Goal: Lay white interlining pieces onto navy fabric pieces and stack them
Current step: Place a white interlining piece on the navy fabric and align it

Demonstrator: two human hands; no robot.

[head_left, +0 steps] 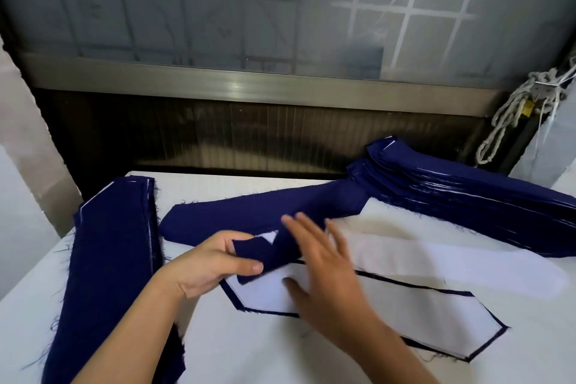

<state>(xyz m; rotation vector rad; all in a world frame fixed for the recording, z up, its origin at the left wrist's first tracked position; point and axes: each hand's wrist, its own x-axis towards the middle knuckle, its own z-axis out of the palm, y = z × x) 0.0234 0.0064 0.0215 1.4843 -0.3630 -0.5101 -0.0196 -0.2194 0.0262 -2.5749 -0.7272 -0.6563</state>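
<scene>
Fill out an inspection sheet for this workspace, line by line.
Surface: white table, largely covered by fabric.
Job's things: navy stack at left; taller interlined stack at right; loose navy piece across the middle; interlined piece, white on navy, in front; loose interlining strip just beyond it.
Clutter: nothing seen.
Hands: left hand pinches a fold of the loose navy piece; right hand has straight fingers, is blurred, and is over the interlined piece.
Cables: nothing seen; only a knotted rope hangs at right.
Surroundings: frosted window above a metal sill.
</scene>
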